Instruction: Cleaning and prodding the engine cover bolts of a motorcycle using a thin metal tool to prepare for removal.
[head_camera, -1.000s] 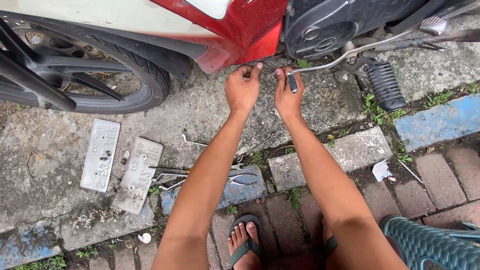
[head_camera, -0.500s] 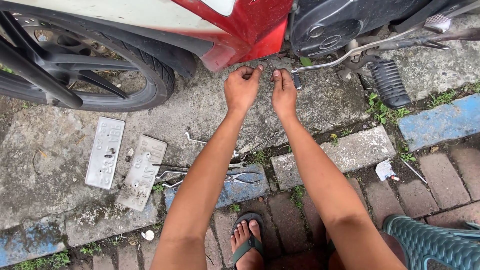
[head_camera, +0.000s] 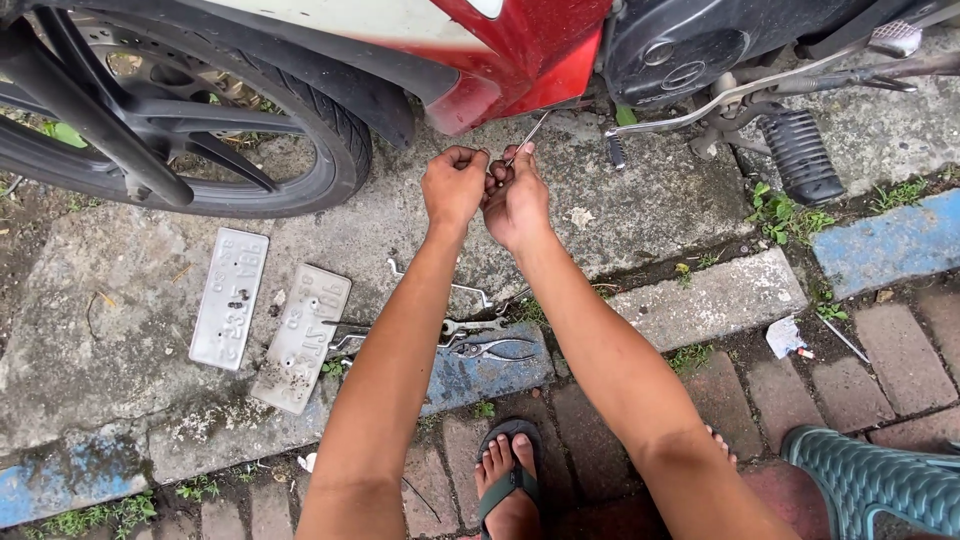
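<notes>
My left hand (head_camera: 455, 185) and my right hand (head_camera: 517, 200) are pressed together over the concrete, just below the red body panel (head_camera: 520, 60) of a motorbike. A thin metal rod (head_camera: 532, 132) sticks up and to the right from between my right fingertips towards the panel's lower edge. My left hand is curled into a fist against the right one at the rod's lower end, which the fingers hide.
The bike's front wheel (head_camera: 330, 150) stands at the left, a ribbed footpeg (head_camera: 800, 155) and a chrome lever (head_camera: 720, 95) at the right. Two metal plates (head_camera: 232, 298) (head_camera: 302, 335), pliers (head_camera: 495, 348) and a wrench (head_camera: 450, 285) lie on the concrete. My sandalled foot (head_camera: 508, 475) and a teal plastic seat (head_camera: 880, 485) are near me.
Both hands have drawn back a little from the bike's underside and closed together. The thin rod now stands out from my right fingers.
</notes>
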